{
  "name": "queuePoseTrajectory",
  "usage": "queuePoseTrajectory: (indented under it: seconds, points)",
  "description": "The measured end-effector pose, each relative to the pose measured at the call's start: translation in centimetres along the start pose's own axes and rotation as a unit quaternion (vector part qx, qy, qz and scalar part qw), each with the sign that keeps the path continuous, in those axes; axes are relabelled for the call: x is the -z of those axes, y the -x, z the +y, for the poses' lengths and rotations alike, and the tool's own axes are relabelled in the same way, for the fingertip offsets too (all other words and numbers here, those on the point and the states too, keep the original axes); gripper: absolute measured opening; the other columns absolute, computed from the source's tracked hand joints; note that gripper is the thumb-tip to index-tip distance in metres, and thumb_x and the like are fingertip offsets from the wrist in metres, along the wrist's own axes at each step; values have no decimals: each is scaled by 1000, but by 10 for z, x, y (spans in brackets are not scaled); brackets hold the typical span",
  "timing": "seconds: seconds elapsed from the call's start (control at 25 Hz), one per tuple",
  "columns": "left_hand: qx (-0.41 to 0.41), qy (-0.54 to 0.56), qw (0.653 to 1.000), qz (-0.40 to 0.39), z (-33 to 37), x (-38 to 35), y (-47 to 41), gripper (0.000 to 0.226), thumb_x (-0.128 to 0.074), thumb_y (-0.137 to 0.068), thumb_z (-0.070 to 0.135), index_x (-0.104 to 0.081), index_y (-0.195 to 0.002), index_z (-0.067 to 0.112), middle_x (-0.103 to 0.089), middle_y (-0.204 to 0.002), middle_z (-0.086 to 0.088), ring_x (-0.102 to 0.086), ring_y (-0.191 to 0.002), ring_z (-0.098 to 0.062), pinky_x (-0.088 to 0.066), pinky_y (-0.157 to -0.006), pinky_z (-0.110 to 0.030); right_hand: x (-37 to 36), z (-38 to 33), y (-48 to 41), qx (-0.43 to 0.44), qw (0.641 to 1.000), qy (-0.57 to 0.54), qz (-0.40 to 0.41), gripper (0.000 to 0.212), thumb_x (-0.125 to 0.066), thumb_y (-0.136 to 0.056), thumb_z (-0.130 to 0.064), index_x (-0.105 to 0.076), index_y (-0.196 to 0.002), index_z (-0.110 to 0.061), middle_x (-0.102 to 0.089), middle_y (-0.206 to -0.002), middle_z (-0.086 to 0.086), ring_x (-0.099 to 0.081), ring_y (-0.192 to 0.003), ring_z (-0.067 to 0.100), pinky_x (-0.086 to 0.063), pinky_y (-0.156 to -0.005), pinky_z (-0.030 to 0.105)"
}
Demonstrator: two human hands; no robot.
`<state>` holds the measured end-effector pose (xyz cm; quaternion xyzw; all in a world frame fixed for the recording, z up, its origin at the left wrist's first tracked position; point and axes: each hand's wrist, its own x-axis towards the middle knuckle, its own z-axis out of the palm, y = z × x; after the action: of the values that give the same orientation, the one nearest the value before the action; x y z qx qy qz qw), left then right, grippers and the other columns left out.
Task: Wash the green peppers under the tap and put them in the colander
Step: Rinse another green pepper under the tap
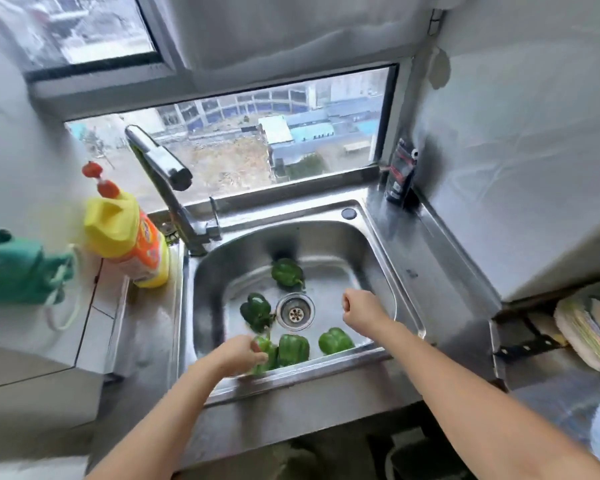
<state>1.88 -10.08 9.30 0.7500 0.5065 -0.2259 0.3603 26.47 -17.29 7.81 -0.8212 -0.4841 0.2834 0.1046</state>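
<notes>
Several green peppers lie in the steel sink: one behind the drain, a dark one left of it, two by the front wall. My left hand is closed around another pepper at the sink's front left. My right hand hovers over the basin right of the drain, fingers curled, holding nothing. The chrome tap stands at the back left, its spout over the basin; no water runs. No colander is in view.
A yellow and orange detergent bottle stands on the left counter, beside green rubber gloves. A dark pouch leans at the back right corner. Folded cloths lie on the right. A window spans the wall behind the sink.
</notes>
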Motion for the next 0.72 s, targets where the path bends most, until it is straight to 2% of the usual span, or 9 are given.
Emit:
queuePoseTrajectory:
  seconds: [0.12, 0.2, 0.28, 0.4, 0.52, 0.64, 0.72]
  points:
    - [5, 50, 999, -20, -28, 5, -16, 15, -51, -91, 25, -63, -94, 15, -67, -85, -2, -60, -75, -16, -49, -70, -25, -33, -5, -31, -44, 995, 19, -87, 24, -52, -80, -6, -40, -66, -21, -57, -88, 8, -59, -89, 27, -36, -66, 25]
    - [5, 98, 995, -36, -34, 9, -24, 13, -45, -94, 18, -58, -93, 15, -65, -78, -1, -60, -66, -14, -51, -62, -25, -49, -6, -46, -76, 986, 49, -137, 6, -59, -82, -12, -54, -86, -14, -62, -103, 10, -59, -97, 26, -39, -69, 25]
    - [19, 119, 989, -81, -34, 10, -31, 19, -35, -95, 9, -53, -99, 13, -63, -74, -1, -60, -56, -10, -47, -50, -18, -69, 1, -59, -121, 974, 76, -176, 38, -64, -82, -21, -53, -117, -10, -58, -124, 10, -57, -110, 25, -45, -79, 26]
    - [45, 143, 981, -123, -40, 12, -43, 30, -23, -93, -1, -46, -107, 10, -62, -68, -4, -60, -45, -6, -42, -42, -13, -95, 0, -66, -154, 947, 82, -268, 79, -70, -78, -31, -29, -144, -17, -41, -144, 11, -46, -128, 29, -41, -102, 32]
    - [52, 153, 977, -138, -47, 12, -53, 34, -23, -92, 1, -45, -118, 6, -65, -67, -3, -62, -45, -6, -45, -46, -14, -108, 3, -70, -164, 937, 93, -294, 88, -72, -77, -29, -20, -147, -22, -32, -145, 14, -43, -129, 34, -39, -105, 37]
    - [77, 188, 965, -167, -53, 16, -58, 34, -27, -96, 7, -43, -126, 6, -67, -69, -4, -65, -49, -9, -51, -54, -19, -106, 1, -72, -174, 944, 110, -258, 82, -73, -75, -31, -29, -140, -11, -46, -137, 12, -50, -124, 30, -45, -97, 34]
    - [87, 230, 953, -180, -56, 22, -60, 30, -33, -98, 15, -43, -125, 7, -68, -75, -6, -66, -52, -12, -52, -55, -20, -103, -4, -73, -197, 951, 75, -227, 79, -70, -77, -35, -28, -138, -6, -50, -133, 11, -53, -120, 28, -46, -90, 32]
